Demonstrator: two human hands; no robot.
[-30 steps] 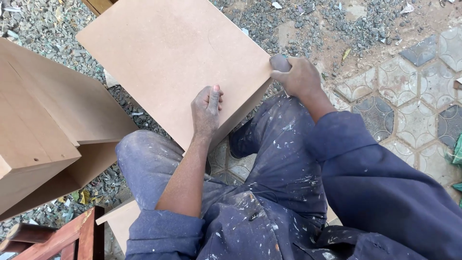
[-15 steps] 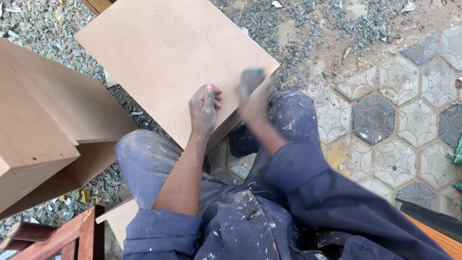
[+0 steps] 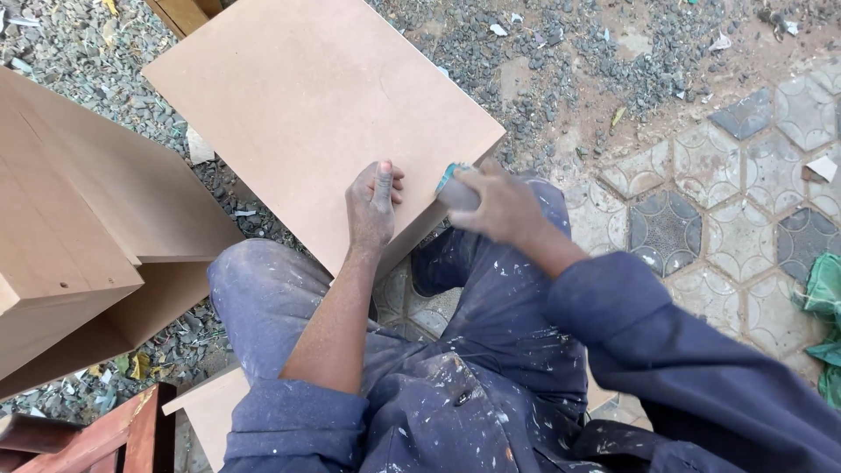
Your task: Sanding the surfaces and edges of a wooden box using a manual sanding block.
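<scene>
A flat brown fibreboard panel [image 3: 307, 105] rests tilted across my knees. My left hand [image 3: 372, 206] lies flat on its near corner, fingers together, pressing it down. My right hand [image 3: 495, 203] is closed on a small grey sanding block with a teal edge [image 3: 455, 187], held against the panel's near right edge. The hand is slightly blurred. My legs are in paint-spattered blue overalls [image 3: 491, 350].
Brown fibreboard box pieces [image 3: 79, 228] stand at the left on grey gravel [image 3: 543, 61]. Patterned hexagonal paving [image 3: 701, 210] lies to the right, with green cloth [image 3: 823, 307] at the right edge. A red-brown wooden frame [image 3: 123, 434] sits at bottom left.
My right hand with the sanding block has slid back and forth along the panel's right edge, from its far corner toward me. The left hand has stayed in place.
</scene>
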